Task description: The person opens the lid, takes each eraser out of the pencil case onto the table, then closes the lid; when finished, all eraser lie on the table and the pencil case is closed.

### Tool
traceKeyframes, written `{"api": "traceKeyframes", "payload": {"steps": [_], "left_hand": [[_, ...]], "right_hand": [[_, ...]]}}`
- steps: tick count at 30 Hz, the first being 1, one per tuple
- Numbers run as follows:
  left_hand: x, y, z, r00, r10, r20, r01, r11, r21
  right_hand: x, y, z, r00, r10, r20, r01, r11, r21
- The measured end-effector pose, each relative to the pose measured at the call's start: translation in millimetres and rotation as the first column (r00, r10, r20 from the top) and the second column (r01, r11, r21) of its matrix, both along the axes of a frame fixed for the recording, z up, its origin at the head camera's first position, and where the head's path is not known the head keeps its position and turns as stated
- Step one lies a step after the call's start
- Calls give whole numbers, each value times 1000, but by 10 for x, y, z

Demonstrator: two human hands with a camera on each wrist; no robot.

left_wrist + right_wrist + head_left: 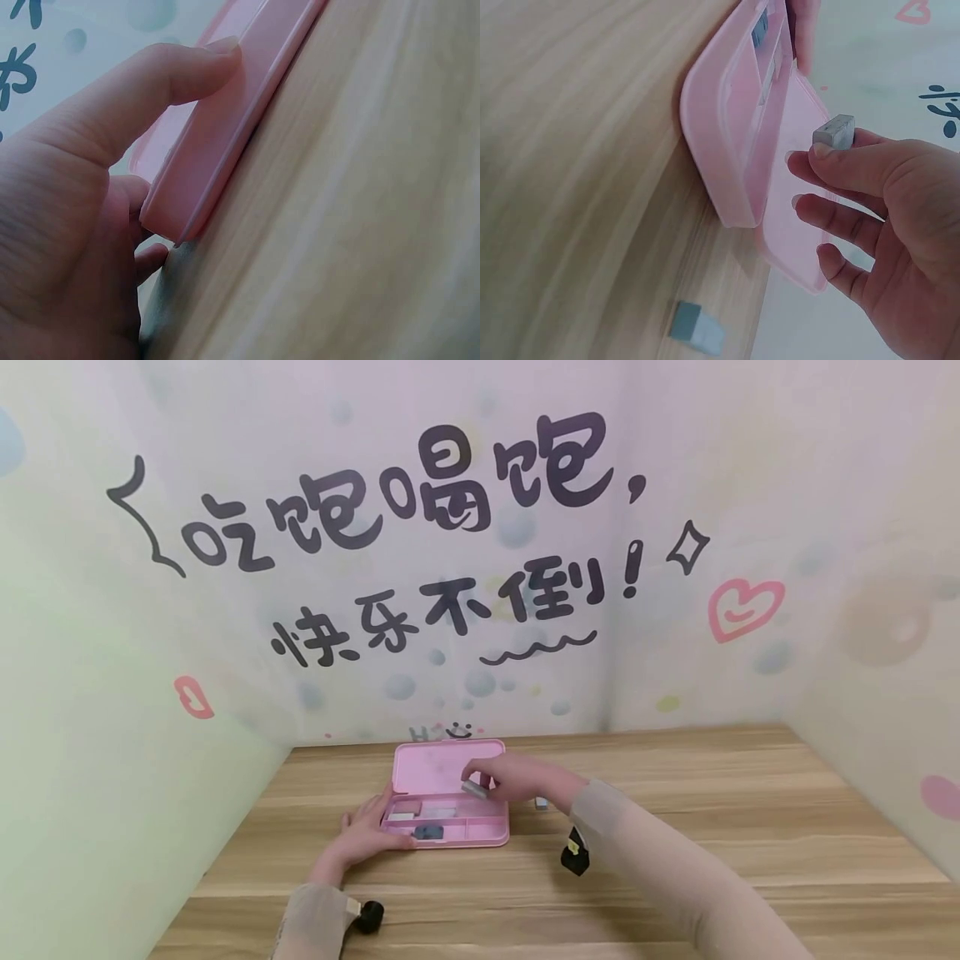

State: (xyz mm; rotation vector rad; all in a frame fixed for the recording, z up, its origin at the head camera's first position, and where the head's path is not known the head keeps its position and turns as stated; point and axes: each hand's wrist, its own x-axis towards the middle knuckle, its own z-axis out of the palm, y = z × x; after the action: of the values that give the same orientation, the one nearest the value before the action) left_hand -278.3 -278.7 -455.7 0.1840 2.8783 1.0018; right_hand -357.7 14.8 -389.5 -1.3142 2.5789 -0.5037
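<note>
Our right hand [517, 776] pinches a block [473, 789] over the case [711, 139] our left hand [366, 833] grips; seemingly packing, we'd next lower it into a compartment [487, 829] below.

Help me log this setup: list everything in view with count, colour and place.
Walls: 3, pale, left, back, right
Tabletop: 1, brown, between them
Pencil case: 1, pink, open on tabletop
Grey block: 1, grey, held near lid
Second block: 1, blue-grey, right of case
Dark piece: 1, dark grey, in case front
Pale pieces: at least 2, whitish, in case rear
Chinese lettering: 2 lines, black, back wall
Hearts: at least 2, pink, walls
Bubbles: many, mostly blue, walls
Doodles: several, black, back wall
Wrist cameras: 2, black, wrists
Sleeves: 2, pale, forearms
Left hand: 1, bare, case's left end
Right hand: 1, bare, pinching grey block
</note>
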Motion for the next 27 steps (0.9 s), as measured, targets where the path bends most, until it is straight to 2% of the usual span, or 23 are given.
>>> {"api": "traceKeyframes", "payload": {"steps": [7, 11, 14, 22, 27], "left_hand": [[4, 7, 12, 1000, -7, -4, 7, 1000, 2], [4, 3, 8, 1000, -7, -3, 7, 1000, -4], [-1, 0, 1, 1000, -8, -6, 8, 1000, -7], [-7, 5, -7, 1000, -5, -5, 5, 1000, -4], [-8, 7, -6, 1000, -2, 4, 2, 1000, -11]], "right_hand": [[13, 130, -90, 999, -39, 34, 41, 998, -52], [9, 226, -134, 996, -52, 66, 60, 991, -122], [8, 319, -157, 994, -62, 95, 78, 980, -184], [63, 610, -209, 973, -132, 191, 181, 945, -271], [119, 801, -212, 969, -158, 188, 212, 926, -313]]}}
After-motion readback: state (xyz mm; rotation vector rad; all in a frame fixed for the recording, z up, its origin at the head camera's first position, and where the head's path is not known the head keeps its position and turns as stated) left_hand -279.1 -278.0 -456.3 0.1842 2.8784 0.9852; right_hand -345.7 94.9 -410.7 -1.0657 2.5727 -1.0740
